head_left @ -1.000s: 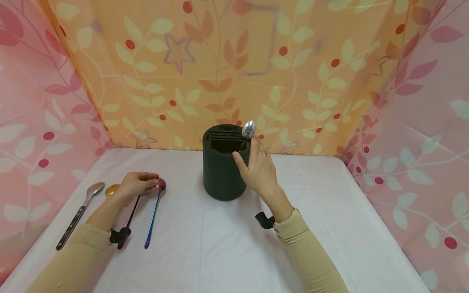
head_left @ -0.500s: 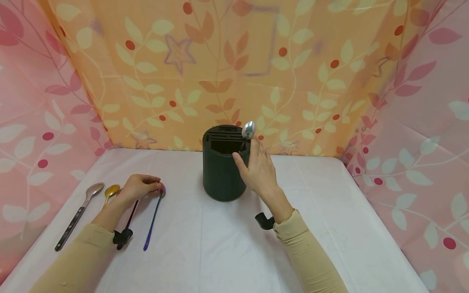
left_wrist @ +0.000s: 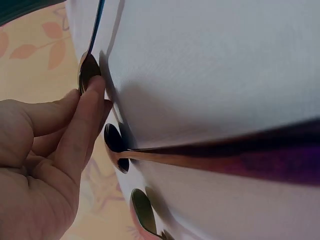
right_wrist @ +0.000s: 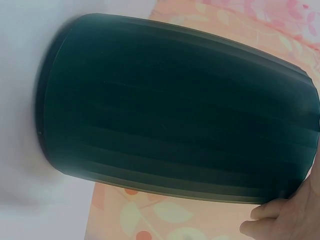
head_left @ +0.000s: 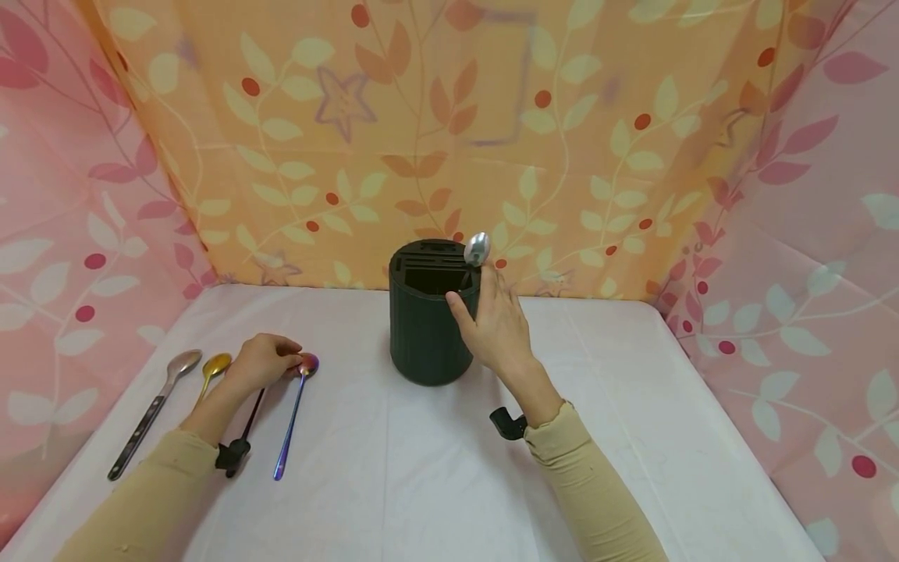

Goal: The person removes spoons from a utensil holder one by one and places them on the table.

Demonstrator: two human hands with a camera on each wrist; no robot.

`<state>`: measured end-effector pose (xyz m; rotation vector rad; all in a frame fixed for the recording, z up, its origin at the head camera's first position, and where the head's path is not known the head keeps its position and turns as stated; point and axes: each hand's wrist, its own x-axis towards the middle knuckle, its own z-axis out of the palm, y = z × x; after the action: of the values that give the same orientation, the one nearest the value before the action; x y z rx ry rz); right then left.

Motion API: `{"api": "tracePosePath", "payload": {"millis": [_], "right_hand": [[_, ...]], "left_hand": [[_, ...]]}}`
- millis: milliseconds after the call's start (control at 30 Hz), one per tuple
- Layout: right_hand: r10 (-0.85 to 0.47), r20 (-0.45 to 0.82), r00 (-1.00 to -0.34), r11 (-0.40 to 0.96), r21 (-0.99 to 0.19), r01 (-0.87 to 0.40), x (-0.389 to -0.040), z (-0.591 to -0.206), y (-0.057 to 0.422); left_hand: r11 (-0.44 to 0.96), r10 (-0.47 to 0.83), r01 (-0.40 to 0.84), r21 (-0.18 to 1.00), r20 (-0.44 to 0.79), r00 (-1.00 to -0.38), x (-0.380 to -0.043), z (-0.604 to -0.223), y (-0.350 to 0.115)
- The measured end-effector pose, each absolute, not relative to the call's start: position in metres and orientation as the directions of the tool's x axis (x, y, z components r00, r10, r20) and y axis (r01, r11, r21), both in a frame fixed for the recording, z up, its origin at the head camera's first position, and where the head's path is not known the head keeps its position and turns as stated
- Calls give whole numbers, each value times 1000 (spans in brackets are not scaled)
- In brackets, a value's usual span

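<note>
In the head view my left hand [head_left: 263, 365] is at the bowl of a long spoon [head_left: 307, 364] with a reddish bowl and blue-purple handle. The left wrist view shows its thumb and fingertips pinching that bowl [left_wrist: 89, 70]; the handle slants toward the table's front. My right hand [head_left: 500, 328] rests on the right side of a dark green utensil holder [head_left: 430, 339], thumb at the front rim and fingers stretched along the side. A silver spoon [head_left: 477, 249] stands in the holder, bowl up, behind the fingertips. The holder [right_wrist: 170, 110] fills most of the right wrist view.
To the left lie a silver spoon with a black riveted handle [head_left: 143, 425], a gold spoon [head_left: 216, 364] and a dark-handled spoon [head_left: 253, 416], the last two partly hidden by my left arm. Patterned cloth [head_left: 449, 156] surrounds the white-covered table [head_left: 435, 476].
The blue-purple spoon's bowl has rolled in my left fingers, looking narrower half a second ago and broad now. It has shifted slightly toward me. My right hand and the holder have stayed put.
</note>
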<state>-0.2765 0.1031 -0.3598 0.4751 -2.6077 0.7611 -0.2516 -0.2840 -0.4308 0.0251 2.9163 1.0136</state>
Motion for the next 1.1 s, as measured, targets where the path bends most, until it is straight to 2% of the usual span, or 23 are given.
{"api": "tracePosePath", "payload": {"millis": [267,533,700,900,1100], "right_hand": [[-212,457,-864,797,-430,-423,-276,-360,103],[-212,456,-865,796,-433,-423,-276,-360,103],[-213,452,-866,799,-430,-421,-275,-360,104],[-216,451,-866,790,-440,-427,-275,-360,104],[-214,456,-864,787,-443,-429,-274,-359,104]], "left_hand": [[803,13,-20,596,-51,-999,-251,-434,-282],[755,-1,-63,652,-96,-995,-249,-436,-280],[758,-6,-56,650,-79,-997,-246,-437,-280],[803,-2,-1,596,0,-1000,-241,-429,-279],[808,-3,83,583,145,-989,-236,-409,-273]]}}
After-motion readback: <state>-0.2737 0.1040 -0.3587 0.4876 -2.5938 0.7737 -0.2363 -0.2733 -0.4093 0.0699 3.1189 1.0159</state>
